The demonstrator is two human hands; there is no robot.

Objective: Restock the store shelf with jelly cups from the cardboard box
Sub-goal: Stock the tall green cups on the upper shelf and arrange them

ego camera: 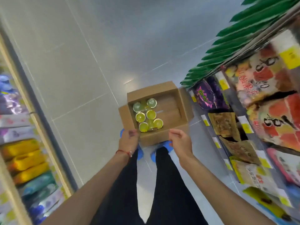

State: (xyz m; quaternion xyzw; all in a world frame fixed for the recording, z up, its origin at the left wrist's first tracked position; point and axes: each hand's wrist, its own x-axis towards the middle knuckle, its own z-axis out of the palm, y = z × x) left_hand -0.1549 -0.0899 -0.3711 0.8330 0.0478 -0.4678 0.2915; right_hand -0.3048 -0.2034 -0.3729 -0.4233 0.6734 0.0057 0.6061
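An open cardboard box (172,95) sits on the floor in front of my feet. Several yellow-green jelly cups (146,116) stand in its left half, while the right half shows bare cardboard. My left hand (128,141) hovers at the box's near left corner, back towards me, fingers loosely curled, and nothing shows in it. Over the near wall of the box, my right hand (180,140) also has loosely curled fingers and holds nothing. Whether either hand touches the box is unclear.
The right store shelf (230,127) carries snack bags and yellow price tags, with green packets higher up. Purple, yellow and teal packs fill the left shelf (24,151). Grey floor tiles (81,62) run between them. My blue shoes (152,155) stand just behind the box.
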